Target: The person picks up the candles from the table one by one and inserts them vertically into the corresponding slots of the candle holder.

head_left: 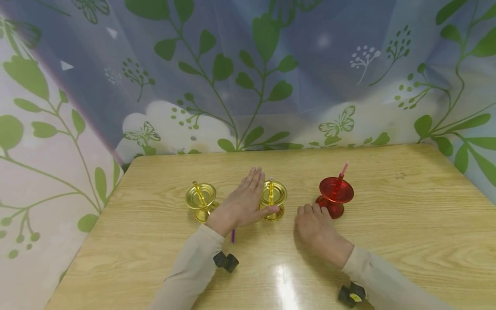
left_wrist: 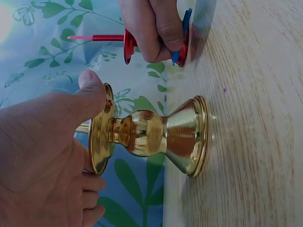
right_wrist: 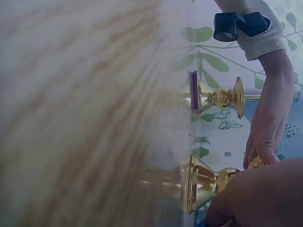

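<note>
My left hand lies beside the middle gold candle holder, fingers straight and together, with the thumb reaching across its near side. In the left wrist view, that thumb touches the rim of the holder's dish. The holder stands upright with a thin stem rising from the dish. My right hand is close to the base of the red candle holder, fingers curled downward. From the left wrist view, it pinches a thin blue stick, largely covered by the fingers. A pink stick tops the red holder's stem.
Another gold candle holder stands to the left, partly behind my left wrist. A purple stick lies on the wooden table below that wrist. A leaf-printed cloth hangs behind the table's far edge.
</note>
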`<state>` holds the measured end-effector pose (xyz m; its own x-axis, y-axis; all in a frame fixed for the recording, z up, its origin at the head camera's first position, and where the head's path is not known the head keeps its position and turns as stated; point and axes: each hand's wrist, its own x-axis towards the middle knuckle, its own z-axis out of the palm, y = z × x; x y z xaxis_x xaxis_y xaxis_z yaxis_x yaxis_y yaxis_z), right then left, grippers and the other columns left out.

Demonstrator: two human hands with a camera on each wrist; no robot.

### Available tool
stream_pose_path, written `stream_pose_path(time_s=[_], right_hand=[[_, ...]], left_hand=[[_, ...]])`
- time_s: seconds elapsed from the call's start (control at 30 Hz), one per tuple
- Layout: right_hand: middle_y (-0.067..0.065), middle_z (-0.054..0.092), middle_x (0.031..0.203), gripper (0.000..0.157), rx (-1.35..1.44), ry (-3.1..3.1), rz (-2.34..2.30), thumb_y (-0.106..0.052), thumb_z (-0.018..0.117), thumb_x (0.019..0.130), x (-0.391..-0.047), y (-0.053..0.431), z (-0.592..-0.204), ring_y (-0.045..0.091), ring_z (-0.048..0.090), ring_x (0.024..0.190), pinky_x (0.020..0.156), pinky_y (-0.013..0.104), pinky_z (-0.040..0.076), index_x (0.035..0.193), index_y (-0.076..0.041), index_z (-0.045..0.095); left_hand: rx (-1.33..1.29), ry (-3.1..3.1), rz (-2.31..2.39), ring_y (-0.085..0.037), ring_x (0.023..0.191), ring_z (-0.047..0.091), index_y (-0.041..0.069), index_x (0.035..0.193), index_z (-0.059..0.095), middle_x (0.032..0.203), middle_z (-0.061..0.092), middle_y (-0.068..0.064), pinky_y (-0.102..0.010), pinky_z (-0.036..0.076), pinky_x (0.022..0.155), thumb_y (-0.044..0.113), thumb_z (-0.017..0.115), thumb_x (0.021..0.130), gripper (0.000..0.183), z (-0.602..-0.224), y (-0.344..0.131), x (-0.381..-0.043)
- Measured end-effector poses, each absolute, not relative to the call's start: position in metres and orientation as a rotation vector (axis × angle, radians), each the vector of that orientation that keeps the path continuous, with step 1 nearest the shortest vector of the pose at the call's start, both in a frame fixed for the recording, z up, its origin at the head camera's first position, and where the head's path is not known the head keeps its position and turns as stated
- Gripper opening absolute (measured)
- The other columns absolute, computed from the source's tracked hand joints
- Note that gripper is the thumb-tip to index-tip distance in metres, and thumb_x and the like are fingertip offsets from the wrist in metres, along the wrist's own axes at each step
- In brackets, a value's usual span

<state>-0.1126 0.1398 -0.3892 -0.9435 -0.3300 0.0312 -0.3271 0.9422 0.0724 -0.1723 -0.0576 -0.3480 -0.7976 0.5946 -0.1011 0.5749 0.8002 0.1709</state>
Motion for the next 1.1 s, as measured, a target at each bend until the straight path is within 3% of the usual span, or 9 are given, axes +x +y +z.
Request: stream_pose_path(time_s=[0.27, 1.1], right_hand=[[0.012, 0.046, 0.079, 0.014, 0.515, -3.081, -0.085, -0.001, 0.063, 0.087, -0.1138, 0.1401, -0.3870, 0.030, 0.048, 0.078, 0.068, 0.040, 0.043, 0.088, 0.003, 0.050], [0.011, 0.044, 0.078, 0.012, 0.490, -2.981, -0.035, -0.005, 0.056, 0.095, -0.1150, 0.1401, -0.3858, 0.029, 0.047, 0.078, 0.067, 0.039, 0.041, 0.086, 0.002, 0.049]], left_hand=[[0.913, 2.822, 0.173, -0.027, 0.146, -0.012, -0.004, 0.151, -0.001, 0.158, -0.008, -0.019, -0.037, 0.004, 0.118, 0.066, 0.034, 0.094, 0.097, -0.3490, -0.0571, -0.1736], [0.910, 2.823, 0.177, -0.027, 0.146, -0.012, -0.004, 0.151, -0.001, 0.158, -0.008, -0.019, -0.038, 0.005, 0.118, 0.065, 0.035, 0.094, 0.097, -0.3472, -0.0570, -0.1736]])
